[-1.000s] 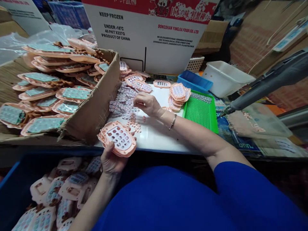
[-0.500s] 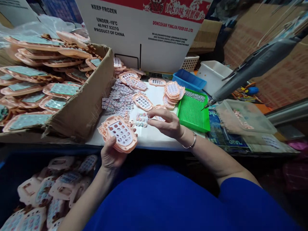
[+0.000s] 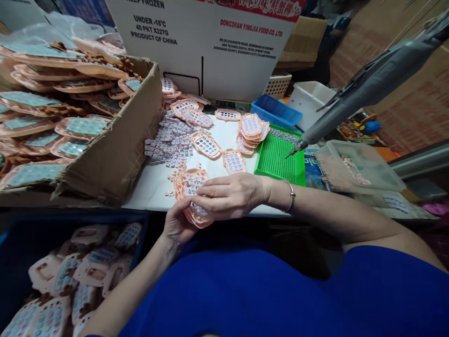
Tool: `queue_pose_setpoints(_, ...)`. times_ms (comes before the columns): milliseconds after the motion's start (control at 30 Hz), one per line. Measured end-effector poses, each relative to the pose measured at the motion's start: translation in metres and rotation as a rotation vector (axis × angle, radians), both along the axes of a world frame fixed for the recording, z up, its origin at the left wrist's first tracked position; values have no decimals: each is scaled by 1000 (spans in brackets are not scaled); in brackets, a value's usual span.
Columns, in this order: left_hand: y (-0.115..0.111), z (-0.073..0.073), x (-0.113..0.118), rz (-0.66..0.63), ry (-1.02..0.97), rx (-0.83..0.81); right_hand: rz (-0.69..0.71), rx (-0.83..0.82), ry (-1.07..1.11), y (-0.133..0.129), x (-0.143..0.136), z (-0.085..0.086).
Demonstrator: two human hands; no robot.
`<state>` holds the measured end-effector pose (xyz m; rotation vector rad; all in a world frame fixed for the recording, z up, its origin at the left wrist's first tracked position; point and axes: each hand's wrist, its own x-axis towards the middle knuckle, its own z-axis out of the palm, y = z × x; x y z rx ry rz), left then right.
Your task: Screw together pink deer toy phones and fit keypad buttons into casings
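My left hand (image 3: pixel 178 223) grips a peach plastic toy casing (image 3: pixel 200 221) by its lower left edge, thumb on top. Over the casing lies my right hand (image 3: pixel 235 195), its fingers together on a pale button pad (image 3: pixel 191 186) set in the casing's face. Those fingers cover part of the pad. Just behind the casing are small peach plastic pieces (image 3: pixel 176 177), and beyond them a heap of button pads (image 3: pixel 171 140). A casing with bare button holes (image 3: pixel 206 145) and another fitted with a pad (image 3: pixel 234 161) lie farther back on the white table top.
A stack of casings (image 3: pixel 249 131) stands beside a green tray (image 3: pixel 280 161) holding small screws. An electric screwdriver (image 3: pixel 333 98) hangs above the tray. At left is a cardboard box (image 3: pixel 115 135) of casings, with a blue bin (image 3: pixel 140 248) below. A clear tub (image 3: pixel 361 168) sits right.
My right hand has brought the button pad left onto the casing. My left hand has moved slightly right with the casing. The view has shifted a little.
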<state>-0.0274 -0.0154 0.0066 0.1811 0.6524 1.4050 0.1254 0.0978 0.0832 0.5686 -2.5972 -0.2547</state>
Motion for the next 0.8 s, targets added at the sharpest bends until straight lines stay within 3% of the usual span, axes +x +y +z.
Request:
queue_pose_setpoints(100,-2,-1,-4,10,0,46,18,36,155,-4,2,-13)
queue_pose_setpoints(233,-4,0,-3,31,17,85,-274,-132,240,-14,3,-29)
queue_pose_setpoints(300,-4,2,0,32,33,73,-348,-192,251,-19,1,-35)
queue_pose_setpoints(467,-6,3,5,94,50,57,-390,-221,309,-29,-4,-38)
queue_pose_setpoints(633,-8,1,4,64,-32,24,-399,-217,311,-43,-8,-45)
queue_pose_setpoints(800,-10,-4,1,130,-45,34,-395,-394,286,-33,-11,-48)
